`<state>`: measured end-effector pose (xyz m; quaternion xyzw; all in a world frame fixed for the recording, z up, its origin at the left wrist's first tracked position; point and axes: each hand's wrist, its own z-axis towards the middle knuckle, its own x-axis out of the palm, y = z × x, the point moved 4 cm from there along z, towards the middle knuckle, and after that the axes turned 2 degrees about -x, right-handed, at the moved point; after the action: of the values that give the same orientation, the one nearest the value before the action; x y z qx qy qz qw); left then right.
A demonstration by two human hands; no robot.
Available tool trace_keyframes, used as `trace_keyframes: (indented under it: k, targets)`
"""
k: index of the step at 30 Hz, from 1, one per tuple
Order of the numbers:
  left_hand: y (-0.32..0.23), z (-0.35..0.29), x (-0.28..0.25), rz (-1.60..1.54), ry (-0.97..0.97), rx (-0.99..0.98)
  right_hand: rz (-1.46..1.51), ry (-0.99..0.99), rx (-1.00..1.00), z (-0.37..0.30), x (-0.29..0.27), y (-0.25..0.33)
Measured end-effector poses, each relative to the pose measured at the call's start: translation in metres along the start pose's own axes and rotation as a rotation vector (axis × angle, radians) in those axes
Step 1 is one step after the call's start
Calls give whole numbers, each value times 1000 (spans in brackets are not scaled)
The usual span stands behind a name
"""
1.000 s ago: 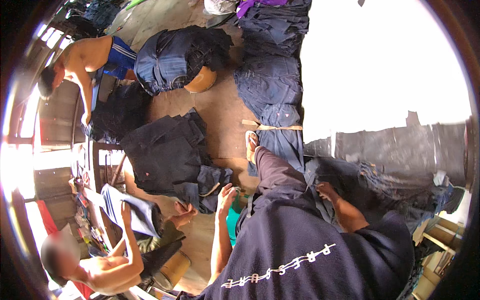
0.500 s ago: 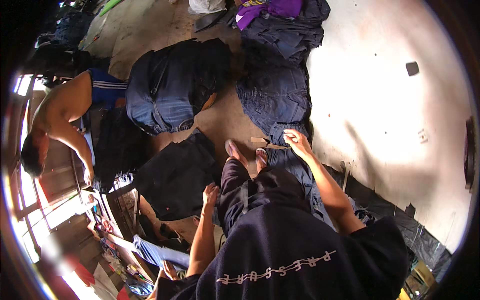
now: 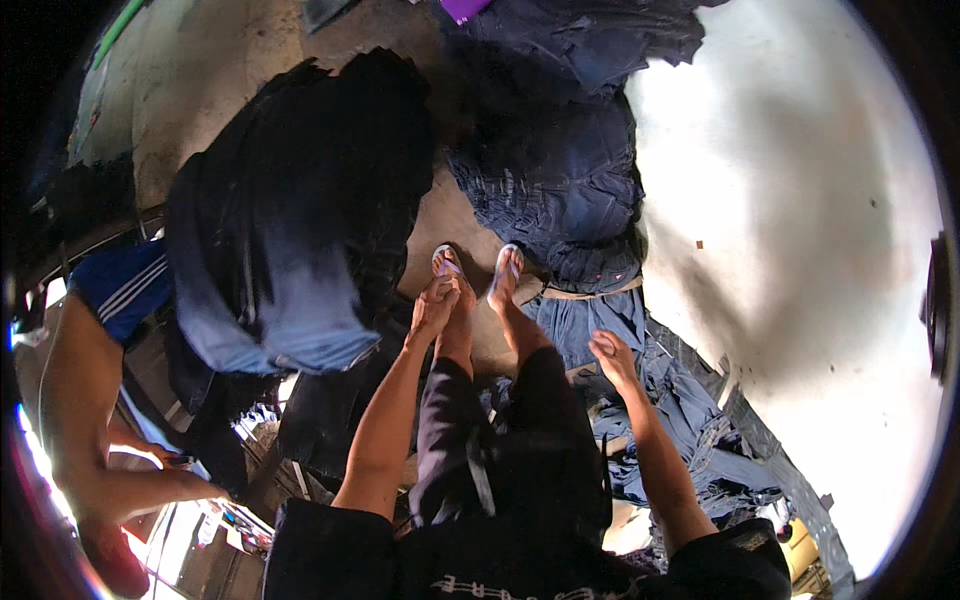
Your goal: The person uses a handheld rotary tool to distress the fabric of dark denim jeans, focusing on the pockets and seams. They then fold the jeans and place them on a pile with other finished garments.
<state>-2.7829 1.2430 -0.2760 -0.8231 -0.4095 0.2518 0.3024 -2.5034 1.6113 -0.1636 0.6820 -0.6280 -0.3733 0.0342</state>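
Observation:
My left hand (image 3: 434, 308) hangs in front of my left leg, just over the sandalled foot. Its fingers are loosely bent and slightly apart, with nothing visible in them. To the right, my right hand (image 3: 613, 358) is above crumpled blue denim cloth (image 3: 600, 318); its fingers curl in toward the palm and I see nothing held. Ahead of the left hand stands a large draped heap of dark and faded-blue jeans (image 3: 290, 220). Beyond the right hand lies a long pile of folded dark denim (image 3: 550, 190). Neither hand touches the cloth.
A bare-backed person in blue shorts (image 3: 120, 285) bends over at the left, near the jeans heap. A broad pale surface (image 3: 800, 250) runs along the right. Brown floor (image 3: 440, 215) shows between the piles. More loose denim (image 3: 690, 430) lies beside my right forearm.
The view has shifted forward, so the denim heap is nearer and larger. My right hand has dropped closer to my body; my left has come forward. The other person's bent arms have moved.

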Motion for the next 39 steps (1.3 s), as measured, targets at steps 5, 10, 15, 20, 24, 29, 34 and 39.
trace_keyframes:
  k: [5, 10, 15, 20, 24, 29, 34, 39]
  targets:
    - [44, 151, 52, -71, 123, -1, 40, -43, -187, 187, 63, 47]
    - [57, 256, 110, -88, 164, -158, -306, -327, -435, 368, 107, 87]
    - [55, 320, 154, 32, 52, -173, -548, -461, -348, 448, 152, 118]
    - [46, 334, 172, -164, 186, -269, -269, -526, -493, 469, 120, 82]
    - [33, 322, 161, -127, 146, -401, 419, -547, -428, 461, -2, 41]
    - [31, 328, 152, -46, 137, -289, -178, -771, -293, 389, -113, 62]
    - [59, 320, 174, -159, 77, -154, -266, -653, -373, 397, -14, 105]
    - [44, 283, 210, 66, -92, 197, -461, -476, -380, 419, 146, 144]
